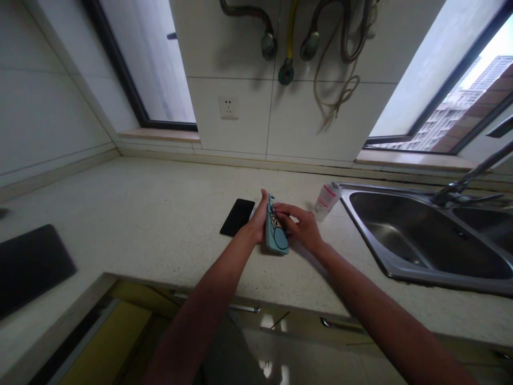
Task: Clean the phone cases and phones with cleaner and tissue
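Left hand (257, 219) grips the blue cartoon phone case (277, 238) by its left edge. Right hand (300, 225) lies across its face, hiding the top; grip indeterminate. Black smartphone (237, 217) lies just left on the counter (160, 184).

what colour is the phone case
The phone case is light blue with a black-outlined cartoon design, best seen in the head view.

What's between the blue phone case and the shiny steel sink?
The head view shows the right hand on the blue phone case, then a clear plastic bottle with pink markings.
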The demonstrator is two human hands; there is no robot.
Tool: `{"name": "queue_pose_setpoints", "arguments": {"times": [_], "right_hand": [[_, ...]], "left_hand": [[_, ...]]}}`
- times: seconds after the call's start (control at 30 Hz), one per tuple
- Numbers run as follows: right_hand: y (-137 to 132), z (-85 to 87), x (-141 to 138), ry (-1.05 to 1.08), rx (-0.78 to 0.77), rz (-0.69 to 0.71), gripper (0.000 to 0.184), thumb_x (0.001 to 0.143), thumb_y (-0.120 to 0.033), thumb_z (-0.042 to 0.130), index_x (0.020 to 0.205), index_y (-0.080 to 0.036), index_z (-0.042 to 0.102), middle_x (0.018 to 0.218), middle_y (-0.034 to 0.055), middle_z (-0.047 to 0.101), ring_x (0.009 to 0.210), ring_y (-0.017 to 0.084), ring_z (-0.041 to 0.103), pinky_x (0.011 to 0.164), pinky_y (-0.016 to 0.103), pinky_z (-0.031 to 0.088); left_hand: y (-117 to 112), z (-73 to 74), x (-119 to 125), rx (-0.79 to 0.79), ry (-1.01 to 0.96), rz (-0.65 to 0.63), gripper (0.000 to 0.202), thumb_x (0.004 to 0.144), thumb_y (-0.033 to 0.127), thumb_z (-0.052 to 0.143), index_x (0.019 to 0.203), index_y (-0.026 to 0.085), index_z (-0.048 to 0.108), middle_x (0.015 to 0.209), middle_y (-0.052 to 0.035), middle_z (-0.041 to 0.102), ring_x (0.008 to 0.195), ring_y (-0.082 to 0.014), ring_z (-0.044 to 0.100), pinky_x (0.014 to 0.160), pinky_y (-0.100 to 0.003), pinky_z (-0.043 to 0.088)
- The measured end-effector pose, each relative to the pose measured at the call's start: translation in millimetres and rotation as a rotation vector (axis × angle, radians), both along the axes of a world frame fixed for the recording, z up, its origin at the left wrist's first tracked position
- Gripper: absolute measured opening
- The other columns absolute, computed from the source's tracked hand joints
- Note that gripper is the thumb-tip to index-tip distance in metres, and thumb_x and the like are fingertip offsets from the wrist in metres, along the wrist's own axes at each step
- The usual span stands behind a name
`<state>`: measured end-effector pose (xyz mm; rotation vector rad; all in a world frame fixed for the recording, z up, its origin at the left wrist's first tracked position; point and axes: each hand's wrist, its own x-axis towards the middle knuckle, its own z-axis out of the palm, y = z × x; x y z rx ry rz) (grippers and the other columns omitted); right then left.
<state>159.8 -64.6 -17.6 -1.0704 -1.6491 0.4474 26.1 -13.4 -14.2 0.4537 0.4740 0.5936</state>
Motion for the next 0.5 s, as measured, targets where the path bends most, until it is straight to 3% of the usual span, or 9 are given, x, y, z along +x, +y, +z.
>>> {"name": "queue_pose_setpoints", "arguments": {"times": [0.3,0.5], "right_hand": [[-12.6,6.3,-2.3,-0.078,0.013,0.073,0.023,0.087,-0.036,0.06,0.096,-0.023,0.077,0.093,0.0059,0.078,0.08,0.02,0.071,0.08,0.037,0.056],[-9.5,6.3,-4.5,0.104,0.013,-0.074,0.023,0.087,-0.038,0.059,0.092,-0.02,0.072,0.086,0.0052,0.075,0.074,0.018,0.067,0.069,0.031,0.052]], "left_hand": [[0.4,8.2,-1.8,0.023,0.116,0.187,0.059,0.084,0.072,0.048,0.079,0.015,0.065,0.05,-0.0009,0.055,0.042,-0.0139,0.052,0.046,-0.027,0.047],[3.9,7.5,-3.1,0.123,0.09,0.227,0.048,0.085,0.062,0.055,0.088,0.015,0.064,0.057,-0.002,0.059,0.045,-0.013,0.055,0.051,-0.027,0.05]]}}
